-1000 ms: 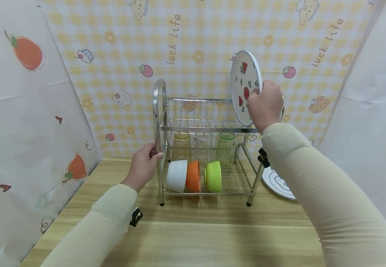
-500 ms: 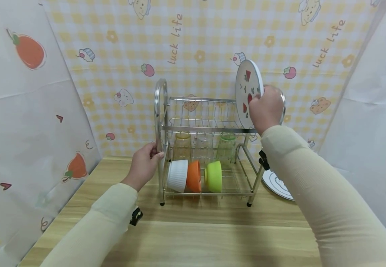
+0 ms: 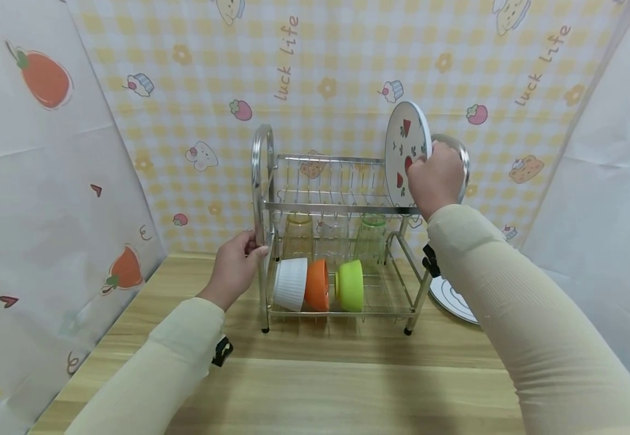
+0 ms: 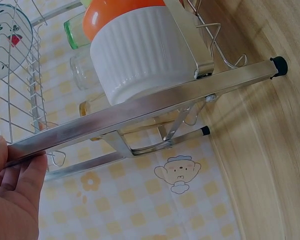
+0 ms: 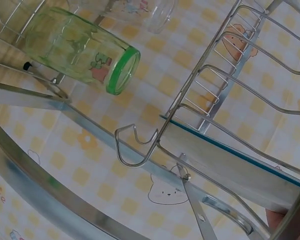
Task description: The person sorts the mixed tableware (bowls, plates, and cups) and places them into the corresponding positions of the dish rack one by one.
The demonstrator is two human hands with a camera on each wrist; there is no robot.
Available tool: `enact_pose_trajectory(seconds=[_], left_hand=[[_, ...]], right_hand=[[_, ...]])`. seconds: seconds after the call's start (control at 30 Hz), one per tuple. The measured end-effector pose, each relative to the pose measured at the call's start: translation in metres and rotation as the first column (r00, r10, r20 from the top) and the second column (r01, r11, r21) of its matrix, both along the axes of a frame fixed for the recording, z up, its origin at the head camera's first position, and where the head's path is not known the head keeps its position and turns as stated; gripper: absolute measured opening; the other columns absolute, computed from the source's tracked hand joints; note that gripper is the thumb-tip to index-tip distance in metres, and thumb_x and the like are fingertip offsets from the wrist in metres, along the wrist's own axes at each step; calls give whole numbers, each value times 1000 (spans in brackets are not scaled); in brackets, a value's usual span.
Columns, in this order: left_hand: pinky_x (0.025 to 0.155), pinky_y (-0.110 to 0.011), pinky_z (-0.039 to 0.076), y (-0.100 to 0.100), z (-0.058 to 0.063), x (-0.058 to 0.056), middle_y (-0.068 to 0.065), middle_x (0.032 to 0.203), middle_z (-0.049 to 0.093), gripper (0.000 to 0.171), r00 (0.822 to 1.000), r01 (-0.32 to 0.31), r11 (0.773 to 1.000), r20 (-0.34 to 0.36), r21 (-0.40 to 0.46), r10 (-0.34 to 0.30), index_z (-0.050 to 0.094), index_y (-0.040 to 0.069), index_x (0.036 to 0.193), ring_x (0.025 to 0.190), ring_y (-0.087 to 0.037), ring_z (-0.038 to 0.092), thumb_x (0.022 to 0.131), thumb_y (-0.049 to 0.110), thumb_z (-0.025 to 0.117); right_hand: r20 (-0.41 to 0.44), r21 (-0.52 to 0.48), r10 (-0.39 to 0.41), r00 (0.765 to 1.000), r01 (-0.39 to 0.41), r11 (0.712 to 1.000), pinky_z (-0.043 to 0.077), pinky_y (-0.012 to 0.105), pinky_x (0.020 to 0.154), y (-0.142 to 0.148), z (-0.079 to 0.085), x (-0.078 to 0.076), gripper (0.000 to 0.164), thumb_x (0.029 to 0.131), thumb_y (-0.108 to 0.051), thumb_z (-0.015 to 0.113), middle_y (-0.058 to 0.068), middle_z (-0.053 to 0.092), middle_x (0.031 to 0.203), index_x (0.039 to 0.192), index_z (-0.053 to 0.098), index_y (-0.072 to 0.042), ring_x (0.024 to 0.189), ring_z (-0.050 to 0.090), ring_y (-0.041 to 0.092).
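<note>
A two-tier metal dish rack [image 3: 342,209] stands on the wooden table. My right hand [image 3: 437,181] pinches the edge of a white plate [image 3: 402,136] with red fruit and green leaf prints. The plate stands nearly upright at the right end of the upper tier; in the right wrist view its blue rim [image 5: 225,145] sits between the wires. My left hand [image 3: 234,266] holds the rack's left post [image 4: 140,107] between thumb and fingers. On the lower tier, a ribbed white bowl [image 3: 290,284], an orange bowl [image 3: 317,285] and a lime-green bowl [image 3: 350,286] lie on their sides.
Behind the bowls stand a yellow glass [image 3: 298,237], a clear glass [image 3: 331,238] and a green glass [image 3: 370,238]. Another white plate [image 3: 451,302] lies flat on the table right of the rack, partly behind my right sleeve. A patterned cloth [image 3: 184,109] hangs behind.
My right hand has brought the plate down and slightly to the right into the upper tier, barely moving over the last half second. The left hand has stayed on the post.
</note>
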State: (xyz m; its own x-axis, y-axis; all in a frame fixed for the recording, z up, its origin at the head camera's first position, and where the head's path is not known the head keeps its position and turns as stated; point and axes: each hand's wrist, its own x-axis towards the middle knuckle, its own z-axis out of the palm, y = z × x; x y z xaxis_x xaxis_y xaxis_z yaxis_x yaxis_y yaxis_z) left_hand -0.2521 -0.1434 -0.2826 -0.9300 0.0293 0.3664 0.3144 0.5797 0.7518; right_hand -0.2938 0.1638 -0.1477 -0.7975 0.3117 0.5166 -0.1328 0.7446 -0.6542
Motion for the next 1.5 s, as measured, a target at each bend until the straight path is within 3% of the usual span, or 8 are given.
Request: enact_pose_trajectory(seconds=[0.63,1.1,1.5], left_hand=[[82,-43,50,0,-2,-1,-19,100,65,25,1000,15,1000,-20,11,-15,59,-7,115,92,-29,60,97,11,58],[83,-44,51,1,-1,-1,-20,100,65,26,999,8,1000,-31,14,-8,59,-8,115,93,-30,60,96,10,59],[83,-45,51,1,-1,1,-20,100,65,25,1000,10,1000,-28,20,-9,59,-8,115,94,-31,61,96,8,58]], right_hand=[[47,-32,8,999,-6,999,57,40,78,0,-1,1,39,95,-7,40,19,64,122,130,55,0,97,68,31],[71,-78,36,997,-31,997,53,42,89,3,1,-2,42,96,-7,38,16,59,131,137,52,-5,111,63,29],[70,4,-16,997,15,1000,54,45,87,4,5,2,40,96,-7,37,23,61,125,132,52,2,108,64,35]])
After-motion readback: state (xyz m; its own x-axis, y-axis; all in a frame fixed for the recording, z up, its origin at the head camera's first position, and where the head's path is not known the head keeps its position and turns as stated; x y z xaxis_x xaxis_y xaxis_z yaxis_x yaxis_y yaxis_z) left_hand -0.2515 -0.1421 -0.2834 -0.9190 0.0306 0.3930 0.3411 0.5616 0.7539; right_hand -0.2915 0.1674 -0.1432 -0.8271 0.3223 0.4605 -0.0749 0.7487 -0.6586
